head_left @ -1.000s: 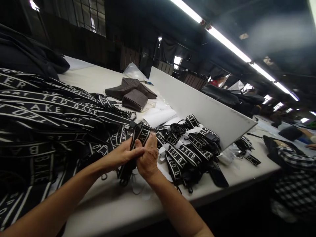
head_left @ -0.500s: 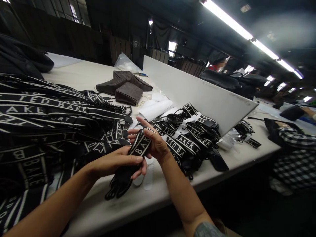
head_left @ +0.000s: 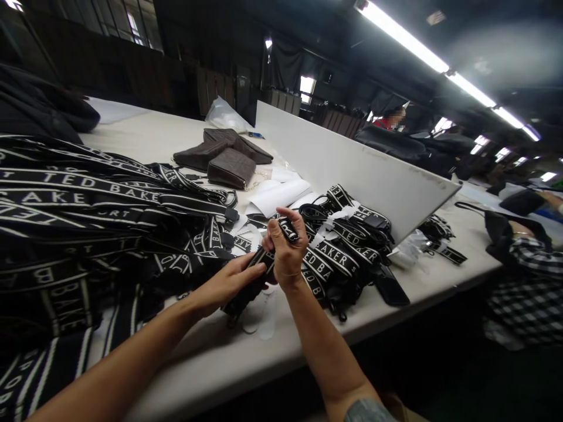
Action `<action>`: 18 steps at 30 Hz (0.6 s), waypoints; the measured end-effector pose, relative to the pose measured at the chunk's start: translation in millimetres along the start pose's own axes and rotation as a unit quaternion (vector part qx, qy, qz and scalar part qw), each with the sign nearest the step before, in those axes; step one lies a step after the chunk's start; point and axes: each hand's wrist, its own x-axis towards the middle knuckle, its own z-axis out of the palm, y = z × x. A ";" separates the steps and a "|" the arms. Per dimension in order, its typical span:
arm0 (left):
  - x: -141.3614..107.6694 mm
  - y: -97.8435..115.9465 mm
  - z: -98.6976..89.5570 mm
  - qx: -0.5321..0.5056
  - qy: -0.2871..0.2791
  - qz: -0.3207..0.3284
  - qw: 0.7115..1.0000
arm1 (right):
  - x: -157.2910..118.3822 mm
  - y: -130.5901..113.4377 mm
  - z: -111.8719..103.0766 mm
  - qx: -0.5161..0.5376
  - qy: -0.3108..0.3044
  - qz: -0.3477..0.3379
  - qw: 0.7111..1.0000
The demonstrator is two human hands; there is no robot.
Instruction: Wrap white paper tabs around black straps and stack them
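A folded black strap [head_left: 252, 287] with white lettering is held between my two hands above the table's front edge. My left hand [head_left: 240, 276] is wrapped round its lower part, thumb on top. At the strap's upper end, my right hand [head_left: 285, 249] grips the looped end, with thumb and index finger around it. On the left lies a large heap of lettered straps [head_left: 109, 193]. Just right of my hands is a pile of bundled straps [head_left: 347, 240] with white paper bands. White paper pieces [head_left: 267, 316] lie beneath the held strap.
Dark brown quilted bags [head_left: 231, 167] and white paper sheets [head_left: 281, 196] lie behind my hands. A white upright board [head_left: 343, 158] stands behind the bundles. A dark phone-like object [head_left: 391, 286] is near the table's edge [head_left: 435, 278]. At the right is a person in a checkered sleeve [head_left: 534, 252].
My right hand has closed from spread fingers round the strap's upper end, which is now curled over. Both hands and the strap have shifted slightly right and up.
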 end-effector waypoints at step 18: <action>-19.8 44.5 -73.7 -0.002 0.404 0.139 0.904 | 30.9 2.8 -47.4 -0.443 -0.083 0.111 0.886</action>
